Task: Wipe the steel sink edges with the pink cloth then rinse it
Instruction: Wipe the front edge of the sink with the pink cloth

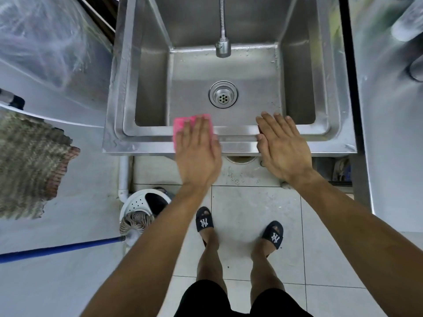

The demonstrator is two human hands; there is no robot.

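The pink cloth (180, 129) is laid on the near edge of the steel sink (238, 139), left of the middle, and is pressed flat under the left hand (198, 152). The fingers of that hand are kept straight and together, so the grip is released rather than clenched; nothing is curled round the cloth. Only the far and left parts of the cloth are seen past the fingertips; the rest is covered by the palm. The right hand (282, 148) is rested flat on the same edge, well apart from the cloth, its fingers likewise straight and its grip released, with nothing held.

The left hand is slightly blurred, so the outline of its thumb side is hard to make out. The top of the tap hose (221, 17) is cut off by the upper border, and its nozzle (223, 47) is hung above the far part of the basin. The drain (223, 94) is seen in the basin floor, between the 2 hands and beyond them.

On the floor to the left, a white bucket (137, 203) with a mop head (136, 221) is placed, and a blue handle (59, 249) is run out to the left border. A steel bench (393, 133) is stood at the right. 2 feet in dark slippers (204, 219) are seen on the tiles (254, 209) below.
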